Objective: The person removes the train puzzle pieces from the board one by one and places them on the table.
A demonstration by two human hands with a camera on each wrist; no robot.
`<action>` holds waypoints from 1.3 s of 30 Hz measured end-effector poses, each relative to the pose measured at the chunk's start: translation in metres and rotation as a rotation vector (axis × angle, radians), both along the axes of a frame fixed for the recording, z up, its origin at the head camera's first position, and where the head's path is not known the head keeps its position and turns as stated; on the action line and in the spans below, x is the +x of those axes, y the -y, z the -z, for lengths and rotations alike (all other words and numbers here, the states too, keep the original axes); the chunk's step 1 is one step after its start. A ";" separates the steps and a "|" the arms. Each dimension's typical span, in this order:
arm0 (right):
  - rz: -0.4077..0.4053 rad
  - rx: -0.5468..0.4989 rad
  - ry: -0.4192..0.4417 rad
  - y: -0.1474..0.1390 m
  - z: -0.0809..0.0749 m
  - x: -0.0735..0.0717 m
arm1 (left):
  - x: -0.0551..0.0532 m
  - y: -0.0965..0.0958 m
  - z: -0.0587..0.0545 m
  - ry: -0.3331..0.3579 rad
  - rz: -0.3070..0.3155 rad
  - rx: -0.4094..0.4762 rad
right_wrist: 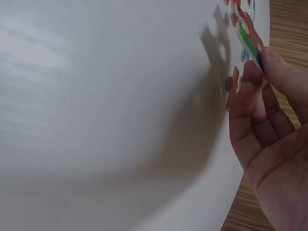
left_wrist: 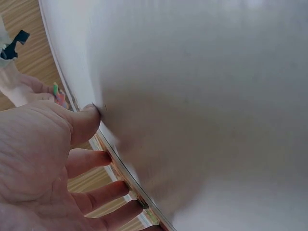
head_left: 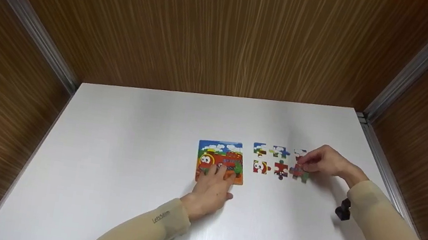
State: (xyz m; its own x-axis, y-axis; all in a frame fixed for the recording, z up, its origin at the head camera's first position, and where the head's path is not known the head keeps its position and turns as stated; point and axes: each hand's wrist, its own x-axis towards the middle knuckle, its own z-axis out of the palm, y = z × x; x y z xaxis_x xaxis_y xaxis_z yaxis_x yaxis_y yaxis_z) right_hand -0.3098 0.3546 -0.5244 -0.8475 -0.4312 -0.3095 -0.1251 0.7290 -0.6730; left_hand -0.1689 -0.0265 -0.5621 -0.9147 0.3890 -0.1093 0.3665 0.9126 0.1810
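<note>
My left hand (head_left: pixel 210 190) lies with spread fingers on the lower part of a square picture board (head_left: pixel 220 148) showing a red cartoon train. In the left wrist view, the fingertips (left_wrist: pixel 103 159) press along the board's surface, and the thumb is out to the side. My right hand (head_left: pixel 325 163) pinches a red, blue and green jigsaw puzzle piece (right_wrist: pixel 248 36) between thumb and finger. That piece is tilted, raised over the table in the right wrist view. Close to this hand lie a red piece (head_left: pixel 281 169) and a cloud-patterned piece (head_left: pixel 298 152), partly covered by fingers.
More jigsaw pieces lie right of the board: an eye piece (head_left: pixel 260 167) and two sky pieces, one at the left (head_left: pixel 259 148), one in the middle (head_left: pixel 279 151). A white table (head_left: pixel 130 146) has wood-grain panels (head_left: pixel 209 31) around it. A black device (head_left: pixel 343 209) sits at my right wrist.
</note>
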 end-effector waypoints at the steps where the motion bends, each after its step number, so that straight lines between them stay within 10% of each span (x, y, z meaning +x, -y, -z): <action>1: -0.006 0.014 0.005 -0.001 0.001 0.000 | 0.000 0.000 0.000 0.011 -0.005 0.007; 21: 0.069 0.133 -0.073 0.002 0.009 0.005 | -0.003 -0.001 0.000 0.040 -0.005 0.018; 39: -0.087 0.051 -0.187 0.056 -0.002 0.015 | -0.031 0.032 -0.005 0.025 -0.026 0.150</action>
